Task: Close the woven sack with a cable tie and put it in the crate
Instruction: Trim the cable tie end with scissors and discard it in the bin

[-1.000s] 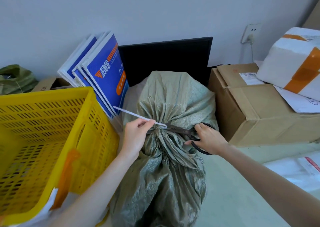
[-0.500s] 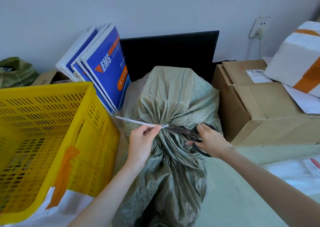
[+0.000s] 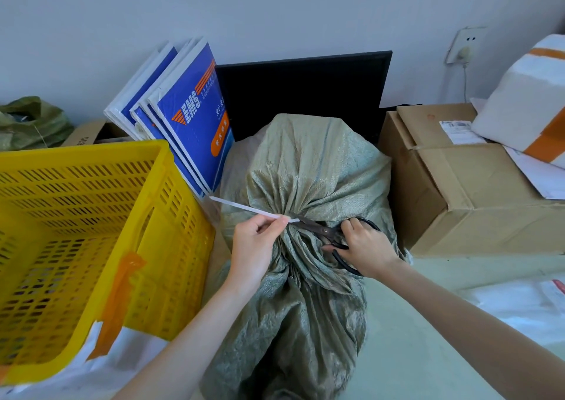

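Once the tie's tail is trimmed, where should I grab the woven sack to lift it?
Probably the gathered neck of the woven sack, just below the cable tie, gripped from above: the cloth bunches there into a narrow handle, while the body bulges too wide for one hand.

A parcel or mailroom workspace: blue-and-white EMS courier envelopes (image 3: 189,115) lean against the wall, a labelled cardboard box (image 3: 464,191) carries a white parcel (image 3: 526,106) bound in orange tape, and a yellow plastic crate (image 3: 91,234) stands beside a tied woven sack (image 3: 308,167).
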The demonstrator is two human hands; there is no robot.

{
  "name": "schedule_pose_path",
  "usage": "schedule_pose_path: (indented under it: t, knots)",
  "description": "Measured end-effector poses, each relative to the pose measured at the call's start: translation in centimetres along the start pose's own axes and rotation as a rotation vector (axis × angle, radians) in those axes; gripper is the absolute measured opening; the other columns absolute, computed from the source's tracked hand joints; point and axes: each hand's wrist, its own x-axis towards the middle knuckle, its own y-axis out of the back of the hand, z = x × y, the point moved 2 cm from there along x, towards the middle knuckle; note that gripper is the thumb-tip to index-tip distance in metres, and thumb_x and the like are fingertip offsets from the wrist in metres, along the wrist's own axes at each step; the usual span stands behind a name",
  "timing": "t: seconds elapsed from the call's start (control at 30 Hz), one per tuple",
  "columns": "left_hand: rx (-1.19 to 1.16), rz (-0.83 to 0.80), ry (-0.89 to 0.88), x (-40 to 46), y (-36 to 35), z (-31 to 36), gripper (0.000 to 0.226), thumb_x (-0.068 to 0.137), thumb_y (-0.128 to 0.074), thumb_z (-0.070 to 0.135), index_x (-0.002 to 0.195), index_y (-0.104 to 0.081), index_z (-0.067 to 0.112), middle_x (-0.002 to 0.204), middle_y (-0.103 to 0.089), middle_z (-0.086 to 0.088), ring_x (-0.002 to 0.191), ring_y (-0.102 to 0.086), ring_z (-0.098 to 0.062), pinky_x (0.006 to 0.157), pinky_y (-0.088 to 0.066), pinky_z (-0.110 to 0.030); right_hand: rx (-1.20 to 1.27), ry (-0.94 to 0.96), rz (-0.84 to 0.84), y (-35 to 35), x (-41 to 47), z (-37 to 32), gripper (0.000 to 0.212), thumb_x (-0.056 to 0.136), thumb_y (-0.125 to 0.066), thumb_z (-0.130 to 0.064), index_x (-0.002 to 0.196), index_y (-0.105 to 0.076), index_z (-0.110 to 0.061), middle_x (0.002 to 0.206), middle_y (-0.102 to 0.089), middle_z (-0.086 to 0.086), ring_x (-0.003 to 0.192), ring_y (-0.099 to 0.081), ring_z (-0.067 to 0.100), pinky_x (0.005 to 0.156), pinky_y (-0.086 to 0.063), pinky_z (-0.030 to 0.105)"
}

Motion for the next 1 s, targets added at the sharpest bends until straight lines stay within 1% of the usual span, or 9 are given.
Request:
schedule_pose_path:
  t: [0.07, 0.2, 0.33, 0.4, 0.53, 0.73, 0.87, 0.93, 1.0]
  knots:
    - [-0.006, 0.006, -0.009, -0.2, 0.2, -0.1, 0.013, 0.086, -0.067, 0.02, 0.078, -0.073, 0.028, 0.069, -0.057, -0.022, 0.062, -0.043, -0.02, 0.059, -0.035, -0.031, -0.017, 0.018, 0.019, -0.1, 0.0, 0.1, 0.061, 0.076, -0.043, -0.07, 0.073, -0.052, -0.009, 0.065, -0.056, 0.005, 0.051, -0.059, 0.024, 0.034, -0.039, 0.027]
    - [-0.022, 0.043, -0.008, -0.6, 0.5, -0.5, 0.015, 0.085, -0.069, 0.02, 0.076, -0.073, 0.031, 0.08, -0.064, -0.026, 0.07, -0.049, -0.019, 0.066, -0.04, -0.029, -0.073, 0.042, 0.042, -0.4, 0.1, 0.3, 0.058, 0.076, -0.047, -0.068, 0.069, -0.053, -0.011, 0.059, -0.055, 0.003, 0.044, -0.056, 0.021, 0.031, -0.035, 0.025]
    - [0.002, 0.0, -0.029, -1.0, 0.4, -0.8, 0.014, 0.086, -0.067, 0.019, 0.079, -0.073, 0.029, 0.076, -0.06, -0.025, 0.067, -0.045, -0.017, 0.058, -0.035, -0.02, -0.114, 0.068, 0.048, 0.0, 0.4, 0.3, 0.058, 0.074, -0.055, -0.067, 0.066, -0.054, -0.009, 0.056, -0.056, 0.004, 0.039, -0.055, 0.022, 0.03, -0.034, 0.023]
    - [0.005, -0.007, -0.051, -1.2, 0.1, -0.7, 0.013, 0.086, -0.067, 0.018, 0.08, -0.073, 0.028, 0.076, -0.06, -0.03, 0.063, -0.043, -0.016, 0.054, -0.033, -0.017, -0.136, 0.071, 0.01, 0.4, 0.5, 0.0, 0.059, 0.077, -0.049, -0.067, 0.073, -0.056, -0.009, 0.064, -0.061, 0.006, 0.046, -0.059, 0.023, 0.033, -0.038, 0.027]
    - [-0.048, -0.003, -0.068, -1.4, -0.4, -0.5, 0.021, 0.086, -0.067, 0.015, 0.076, -0.072, 0.032, 0.063, -0.051, -0.014, 0.054, -0.036, -0.01, 0.049, -0.029, -0.017, -0.167, 0.007, -0.138, 0.2, 0.3, -0.6, 0.061, 0.09, -0.031, -0.066, 0.106, -0.051, -0.01, 0.104, -0.062, 0.006, 0.089, -0.066, 0.025, 0.058, -0.038, 0.031]
    - [-0.057, 0.009, -0.066, -2.0, -0.3, -0.8, 0.02, 0.086, -0.068, 0.018, 0.073, -0.072, 0.033, 0.062, -0.053, -0.009, 0.051, -0.036, -0.004, 0.049, -0.031, -0.016, -0.144, -0.033, -0.241, -0.6, 0.0, -1.3, 0.059, 0.093, -0.027, -0.062, 0.109, -0.047, -0.009, 0.111, -0.062, 0.008, 0.094, -0.065, 0.028, 0.065, -0.042, 0.034]
    - [-0.071, 0.007, -0.048, -2.5, -0.6, -1.3, 0.017, 0.085, -0.069, 0.022, 0.072, -0.073, 0.032, 0.074, -0.063, -0.015, 0.068, -0.051, -0.014, 0.066, -0.043, -0.026, -0.1, -0.037, -0.274, -0.6, 0.3, -1.2, 0.059, 0.092, -0.027, -0.064, 0.108, -0.047, -0.011, 0.109, -0.061, 0.008, 0.094, -0.064, 0.029, 0.066, -0.042, 0.034]
    - [-0.079, 0.01, -0.045, -2.7, -0.8, -1.4, 0.014, 0.085, -0.069, 0.023, 0.075, -0.074, 0.031, 0.074, -0.063, -0.016, 0.069, -0.051, -0.016, 0.067, -0.042, -0.028, -0.082, -0.034, -0.284, -0.5, 0.3, -1.0, 0.059, 0.091, -0.027, -0.065, 0.106, -0.047, -0.011, 0.108, -0.061, 0.007, 0.094, -0.064, 0.029, 0.067, -0.043, 0.035]
    - [-0.082, 0.028, -0.054, -2.9, -0.9, -1.5, 0.013, 0.085, -0.068, 0.022, 0.077, -0.075, 0.03, 0.073, -0.067, -0.014, 0.069, -0.054, -0.014, 0.066, -0.044, -0.024, -0.068, -0.039, -0.288, -0.5, 0.2, -1.0, 0.06, 0.09, -0.027, -0.066, 0.105, -0.047, -0.011, 0.106, -0.062, 0.007, 0.093, -0.064, 0.029, 0.067, -0.043, 0.036]
